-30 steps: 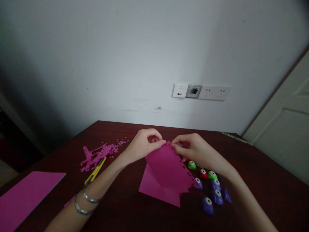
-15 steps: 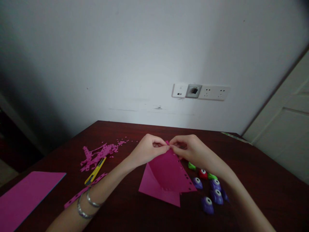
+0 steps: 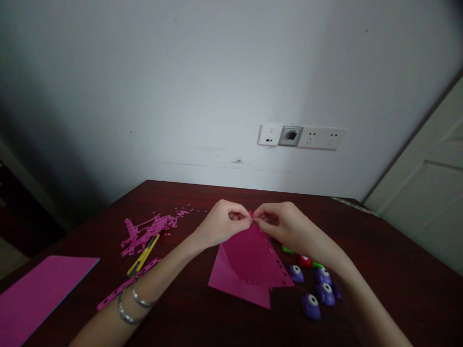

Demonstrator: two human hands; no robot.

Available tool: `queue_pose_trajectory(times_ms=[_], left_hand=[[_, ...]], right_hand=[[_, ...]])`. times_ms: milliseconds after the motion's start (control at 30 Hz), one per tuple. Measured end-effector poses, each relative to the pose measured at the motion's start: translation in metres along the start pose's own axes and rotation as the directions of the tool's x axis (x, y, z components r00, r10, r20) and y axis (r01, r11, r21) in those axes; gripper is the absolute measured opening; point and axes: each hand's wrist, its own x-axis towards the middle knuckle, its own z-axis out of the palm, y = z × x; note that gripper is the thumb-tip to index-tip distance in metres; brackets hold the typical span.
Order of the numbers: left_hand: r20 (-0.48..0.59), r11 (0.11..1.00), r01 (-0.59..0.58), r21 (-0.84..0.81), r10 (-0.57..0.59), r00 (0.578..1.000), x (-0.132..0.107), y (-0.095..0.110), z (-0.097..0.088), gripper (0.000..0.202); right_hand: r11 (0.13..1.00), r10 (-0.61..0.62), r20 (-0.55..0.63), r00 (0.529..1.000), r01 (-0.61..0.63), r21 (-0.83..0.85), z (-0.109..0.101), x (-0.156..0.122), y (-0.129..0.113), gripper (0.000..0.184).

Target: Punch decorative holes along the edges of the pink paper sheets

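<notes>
Both hands meet over the middle of the dark red table, pinching the top of a pink sheet of paper (image 3: 249,260). My left hand (image 3: 223,222) grips it between thumb and fingers; my right hand (image 3: 284,220) pinches it right beside, the fingertips nearly touching. Small punched holes run along the sheet's right edge. Its lower part spreads in two overlapping layers. A tiny pink bit sticks up between the fingertips, too small to make out. Purple craft punches (image 3: 310,307) lie by my right forearm, with a red one (image 3: 304,260) partly behind it.
At the left lie pink paper scraps (image 3: 155,230), a yellow utility knife (image 3: 143,255), a punched pink strip (image 3: 112,295) and a stack of pink paper (image 3: 47,289). Beyond the table stands a wall with sockets (image 3: 320,138). A narrow strip (image 3: 354,206) lies at the far right edge.
Almost nothing differs. The fingertips of both hands have shifted very slightly at the top of the pink sheet, which stays in the same place.
</notes>
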Motion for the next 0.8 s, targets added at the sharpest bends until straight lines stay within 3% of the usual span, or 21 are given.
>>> queue_pose_trajectory(times_ms=[367,500,567,633,700,800], left_hand=[[-0.002,0.999,-0.028,0.017,0.028,1.000,0.001,0.001,-0.004,0.012],[-0.010,0.999,0.032,0.031,-0.032,0.999,0.000,0.009,-0.027,0.013],[0.065,0.992,0.097,0.077,-0.102,0.993,0.002,0.007,-0.046,0.014],[0.199,0.984,0.116,0.137,-0.142,0.970,0.007,-0.007,-0.068,0.016],[0.305,0.969,0.144,0.202,-0.202,0.931,0.015,-0.033,-0.088,0.016],[0.316,0.917,0.259,0.305,-0.354,0.880,0.025,-0.085,-0.111,0.016]], right_hand=[[1.000,-0.016,-0.007,1.000,0.016,-0.003,-0.003,-0.001,0.000,0.016],[0.999,0.045,-0.034,0.998,-0.045,-0.014,-0.016,-0.003,0.006,0.019],[0.997,0.066,-0.049,0.997,-0.067,-0.026,-0.023,-0.003,0.012,0.020],[0.996,0.083,-0.058,0.995,-0.085,-0.027,-0.029,-0.003,0.018,0.021],[0.995,0.099,-0.067,0.993,-0.101,-0.017,-0.032,-0.003,0.023,0.023],[0.994,0.107,-0.064,0.992,-0.107,0.004,-0.033,-0.002,0.027,0.023]])
